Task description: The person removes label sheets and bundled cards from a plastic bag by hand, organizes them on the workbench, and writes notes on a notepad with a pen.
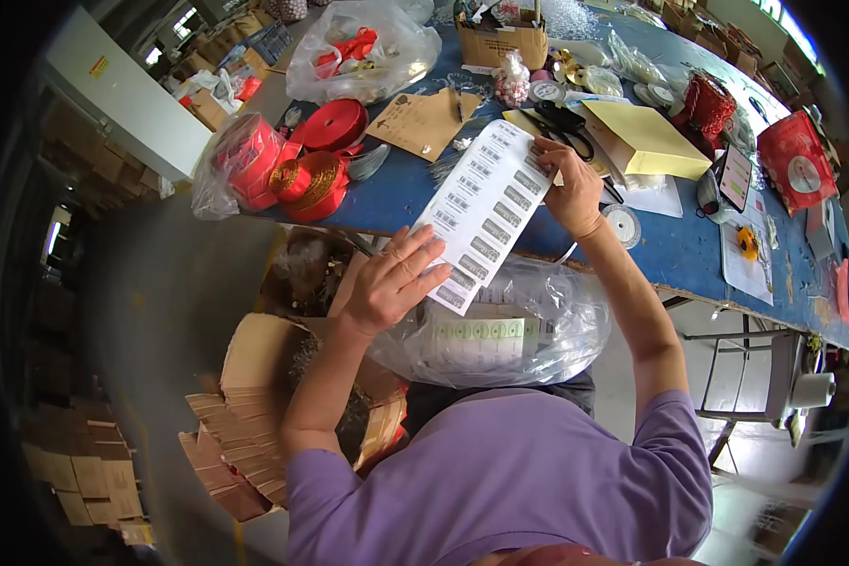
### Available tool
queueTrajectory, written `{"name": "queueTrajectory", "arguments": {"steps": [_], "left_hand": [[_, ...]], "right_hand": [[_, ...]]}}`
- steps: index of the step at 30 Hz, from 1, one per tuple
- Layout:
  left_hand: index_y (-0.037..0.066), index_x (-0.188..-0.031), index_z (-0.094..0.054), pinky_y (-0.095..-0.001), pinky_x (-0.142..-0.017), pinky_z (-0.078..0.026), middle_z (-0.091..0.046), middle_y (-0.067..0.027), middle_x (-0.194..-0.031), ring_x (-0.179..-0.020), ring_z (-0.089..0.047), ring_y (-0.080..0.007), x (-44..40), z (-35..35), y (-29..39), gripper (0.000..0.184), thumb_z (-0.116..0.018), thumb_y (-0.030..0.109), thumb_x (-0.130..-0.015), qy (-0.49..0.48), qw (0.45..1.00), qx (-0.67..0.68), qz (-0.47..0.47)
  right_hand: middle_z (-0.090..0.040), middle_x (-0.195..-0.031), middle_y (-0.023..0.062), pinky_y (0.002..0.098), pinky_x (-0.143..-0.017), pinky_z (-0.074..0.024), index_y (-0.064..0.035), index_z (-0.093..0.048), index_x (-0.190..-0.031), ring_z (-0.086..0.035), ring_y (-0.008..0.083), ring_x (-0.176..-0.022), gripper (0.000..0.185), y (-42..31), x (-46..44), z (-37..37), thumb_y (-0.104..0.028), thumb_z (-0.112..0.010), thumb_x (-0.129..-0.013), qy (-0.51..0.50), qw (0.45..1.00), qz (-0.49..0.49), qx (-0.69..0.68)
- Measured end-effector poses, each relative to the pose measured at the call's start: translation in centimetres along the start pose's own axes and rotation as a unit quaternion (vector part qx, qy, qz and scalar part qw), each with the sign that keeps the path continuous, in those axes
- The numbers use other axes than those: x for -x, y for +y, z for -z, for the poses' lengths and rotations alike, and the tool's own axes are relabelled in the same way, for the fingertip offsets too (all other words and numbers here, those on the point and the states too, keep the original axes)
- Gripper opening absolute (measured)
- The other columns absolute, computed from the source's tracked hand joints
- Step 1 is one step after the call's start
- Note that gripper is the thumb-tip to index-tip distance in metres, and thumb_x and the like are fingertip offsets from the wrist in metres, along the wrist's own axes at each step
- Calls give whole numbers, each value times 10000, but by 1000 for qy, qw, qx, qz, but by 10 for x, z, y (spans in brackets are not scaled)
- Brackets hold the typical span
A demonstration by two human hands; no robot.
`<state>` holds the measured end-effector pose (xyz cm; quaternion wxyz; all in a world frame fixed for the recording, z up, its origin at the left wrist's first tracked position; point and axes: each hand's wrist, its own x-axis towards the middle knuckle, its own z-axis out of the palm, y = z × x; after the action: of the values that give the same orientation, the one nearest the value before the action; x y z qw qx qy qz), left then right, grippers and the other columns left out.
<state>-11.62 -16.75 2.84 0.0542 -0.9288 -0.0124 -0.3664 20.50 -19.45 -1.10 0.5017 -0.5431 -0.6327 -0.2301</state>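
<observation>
Our right hand pinches the upper right edge of the label sheets, in the middle of the frame. Our left hand lies palm down over their lower left edge with its fingers stretched out, pressing rather than clenched; whether anything is gripped beneath it we cannot tell. The sheets slant over the near edge of the blue worktop, their lower end above the clear plastic bag on our lap.

As for progress, we judge it to be at the handling stage. At least two sheets overlap, their lower ends offset. Printed barcodes run down one side and dark labels down the other, and we see no gap where one is missing. No loose label shows on our fingers, so peeling or separating seems not yet done. More strips with green printing sit in the bag at lower centre, away from both hands; how many there are, the plastic hides.

Just beyond the right hand, the black-handled scissors lie unused at upper centre. The brown envelope and the red ribbon rolls, toward the upper left, are untouched.
</observation>
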Motion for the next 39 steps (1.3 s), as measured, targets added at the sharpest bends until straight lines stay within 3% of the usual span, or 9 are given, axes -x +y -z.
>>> {"name": "queueTrajectory", "arguments": {"steps": [23,26,29,30,32,34,36,39], "left_hand": [[91,-958,-709,-451,-989,-480,-641,-103,-1173,-1173,-576,-314,8,-17,-6,159,-646,58,-815,-19,1000,-24,-5],[89,-1082,-673,-492,-1018,-437,-560,-166,-1291,-1243,-509,-350,3,-16,-5,308,-670,31,-780,-32,999,-15,-12],[54,-1255,-574,-517,-1048,-383,-466,-253,-1354,-1269,-450,-435,-9,-28,8,546,-708,1,-729,27,996,26,85],[18,-1438,-332,-511,-1048,-371,-423,-308,-1358,-1261,-426,-486,-13,-28,17,837,-730,-3,-702,20,982,73,172],[8,-1475,-172,-470,-1037,-391,-449,-284,-1341,-1248,-459,-436,-16,-32,27,953,-741,5,-711,18,949,164,270],[35,-1501,82,-375,-994,-432,-281,-234,-1493,-1262,-472,-289,-18,-30,29,1117,-720,-42,-728,-22,864,382,326],[48,-1498,118,-363,-1004,-413,-286,-221,-1492,-1271,-466,-278,-21,-26,33,1184,-744,-52,-693,-78,819,452,345],[76,-1478,211,-342,-1023,-381,-391,-207,-1412,-1258,-478,-264,-22,-35,39,1244,-744,-39,-689,-54,786,542,293]], "right_hand": [[-675,-1071,58,321,-687,-519,-85,-540,-923,-663,265,-854,289,4,8,-11,-37,-697,-686,4,1000,-19,16],[-675,-1097,80,312,-735,-529,-66,-537,-944,-672,263,-891,283,5,11,-16,-31,-706,-720,1,998,-64,-29],[-672,-1117,108,303,-788,-537,-42,-523,-966,-678,242,-925,284,8,9,-17,-44,-717,-758,-1,991,-110,-82],[-672,-1119,116,302,-803,-538,-35,-518,-973,-679,232,-933,288,7,7,-16,-54,-721,-770,-2,987,-124,-98],[-670,-1122,130,296,-822,-534,-27,-511,-982,-672,212,-944,298,3,3,-14,-52,-723,-775,-5,980,-153,-130],[-668,-1117,147,285,-842,-522,-20,-503,-1002,-657,188,-951,321,3,-2,-13,-45,-729,-776,-5,976,-159,-145],[-689,-1055,112,301,-778,-531,-53,-530,-990,-679,238,-907,300,3,-7,-18,-101,-727,-770,26,974,-147,-170],[-699,-1042,96,308,-772,-533,-69,-543,-975,-687,259,-922,294,0,-12,-16,-124,-730,-755,24,972,-125,-198]]}}
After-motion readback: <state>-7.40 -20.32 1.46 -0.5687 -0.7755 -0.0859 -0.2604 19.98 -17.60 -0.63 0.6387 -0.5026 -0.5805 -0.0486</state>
